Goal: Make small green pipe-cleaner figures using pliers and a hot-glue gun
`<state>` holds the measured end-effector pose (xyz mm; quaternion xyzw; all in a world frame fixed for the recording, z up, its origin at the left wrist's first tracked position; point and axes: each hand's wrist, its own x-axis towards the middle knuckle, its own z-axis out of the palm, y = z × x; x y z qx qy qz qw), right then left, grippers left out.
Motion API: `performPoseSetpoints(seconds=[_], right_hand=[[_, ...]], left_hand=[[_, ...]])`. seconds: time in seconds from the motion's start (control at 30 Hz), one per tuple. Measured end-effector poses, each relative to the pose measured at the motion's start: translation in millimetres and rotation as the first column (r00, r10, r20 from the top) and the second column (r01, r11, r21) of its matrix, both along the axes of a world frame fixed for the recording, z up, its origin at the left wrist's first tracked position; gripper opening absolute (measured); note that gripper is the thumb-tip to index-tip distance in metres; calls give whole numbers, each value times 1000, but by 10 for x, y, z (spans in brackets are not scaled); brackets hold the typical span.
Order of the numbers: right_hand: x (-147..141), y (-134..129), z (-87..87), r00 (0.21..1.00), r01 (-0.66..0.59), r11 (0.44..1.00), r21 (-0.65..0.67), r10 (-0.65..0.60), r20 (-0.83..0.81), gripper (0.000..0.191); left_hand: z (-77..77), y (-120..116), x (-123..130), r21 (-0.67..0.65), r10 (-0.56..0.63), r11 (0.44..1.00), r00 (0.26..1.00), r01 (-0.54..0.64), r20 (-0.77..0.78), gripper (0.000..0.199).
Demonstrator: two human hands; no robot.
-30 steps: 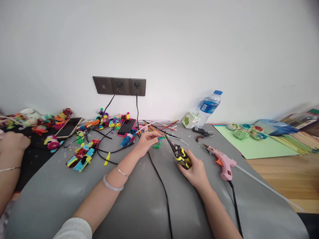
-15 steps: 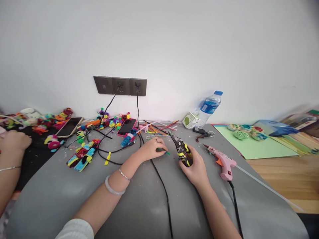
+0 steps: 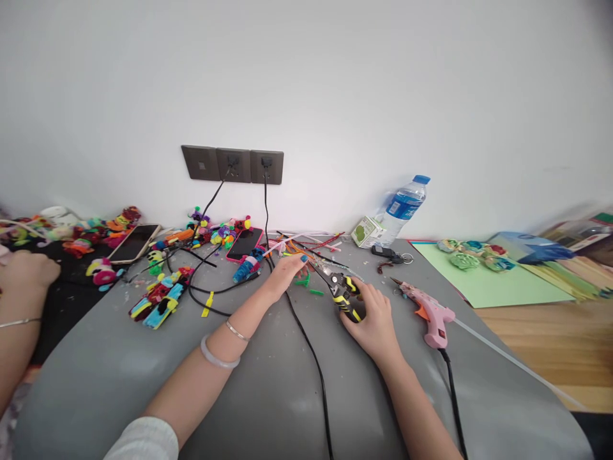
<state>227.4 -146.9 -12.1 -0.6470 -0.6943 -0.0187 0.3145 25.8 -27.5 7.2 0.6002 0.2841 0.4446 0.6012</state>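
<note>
My right hand (image 3: 371,319) is wrapped round the black and yellow handles of the pliers (image 3: 341,291), whose jaws point up and left toward my other hand. My left hand (image 3: 286,275) reaches to the pile of pipe cleaners (image 3: 316,243), its fingers pinched by the plier tips; what they hold is too small to make out. A green piece (image 3: 302,280) lies just under the left fingertips, and a short green strip (image 3: 316,292) rests on the grey mat (image 3: 268,390).
A pink glue gun (image 3: 433,319) lies to the right, near keys (image 3: 390,255) and a water bottle (image 3: 406,207). Black cables (image 3: 311,345) cross the mat. Phones, fuzzy figures (image 3: 163,297) and another person's hand (image 3: 29,278) are at left.
My left hand has moved up and slightly left, uncovering green pieces on the mat. The pliers have tilted further left, their jaws now close to my left fingers.
</note>
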Motion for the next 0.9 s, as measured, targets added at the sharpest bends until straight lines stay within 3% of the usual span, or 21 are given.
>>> performPoseSetpoints(seconds=[0.47,0.9], right_hand=[[-42,2,26,994,32,999,-6,-32,104,56],[-52,21,20,991,24,1000,-12,-23,128,54]], left_hand=[[28,5,-33,127,74,990,986,-55,-150,18],[30,-15,-1,142,108,987,972,-80,-207,16]])
